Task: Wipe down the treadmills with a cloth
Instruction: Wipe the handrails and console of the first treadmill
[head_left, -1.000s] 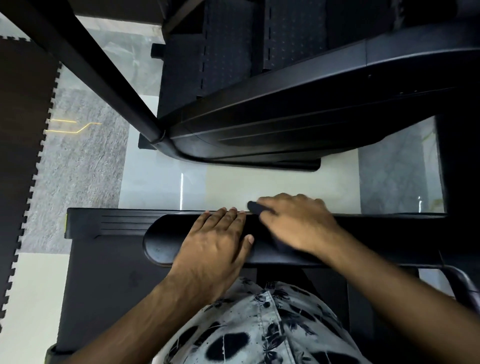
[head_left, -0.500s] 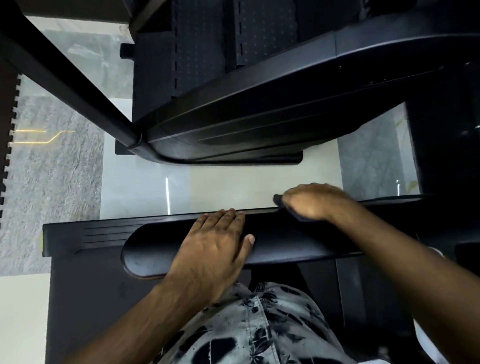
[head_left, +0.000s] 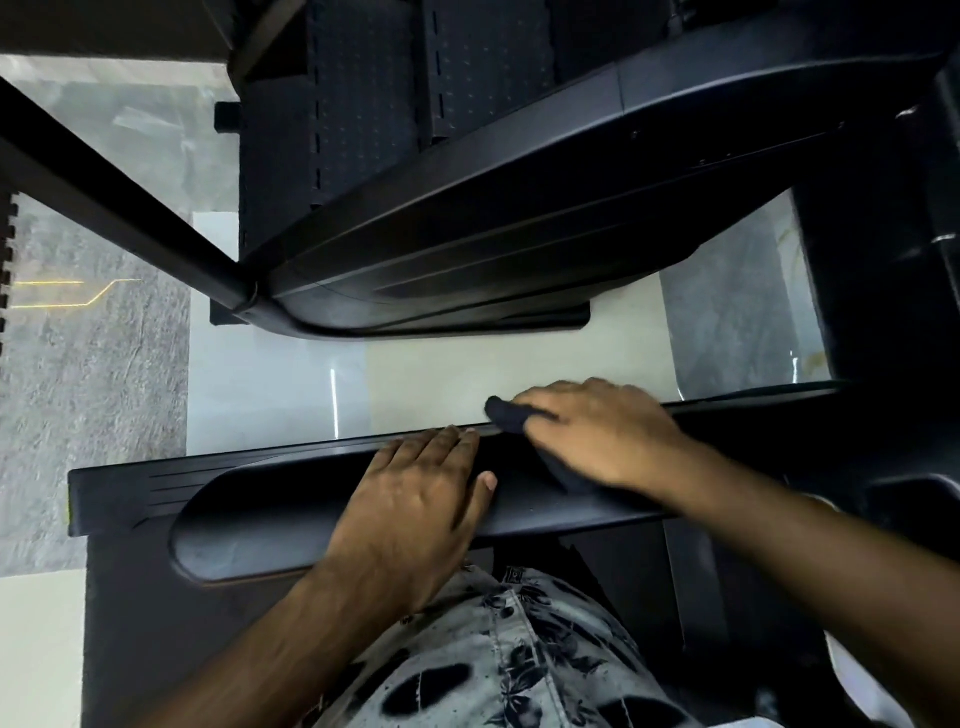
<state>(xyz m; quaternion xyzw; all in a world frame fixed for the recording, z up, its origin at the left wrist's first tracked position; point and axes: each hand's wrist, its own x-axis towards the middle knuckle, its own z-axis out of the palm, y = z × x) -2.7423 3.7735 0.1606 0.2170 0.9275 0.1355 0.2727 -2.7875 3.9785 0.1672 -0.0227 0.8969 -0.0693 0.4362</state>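
Observation:
A black treadmill front cover (head_left: 270, 519) runs across the lower middle of the head view. My left hand (head_left: 415, 499) lies flat on it with straight fingers reaching its far edge. Just to the right, my right hand (head_left: 597, 431) presses a dark cloth (head_left: 506, 413) onto the cover's far edge; the cloth pokes out past the fingertips and most of it is hidden under the hand. The treadmill belt area (head_left: 135, 623) shows dark below the cover.
A second black treadmill (head_left: 493, 208) with its frame bar (head_left: 119, 208) stands ahead across a strip of pale tiled floor (head_left: 467, 374). Grey floor (head_left: 93, 389) lies to the left. My patterned shorts (head_left: 493, 654) fill the bottom.
My right hand slid right with the cloth along the cover's far edge, then came back a little to the left. My left hand stayed flat in the same place.

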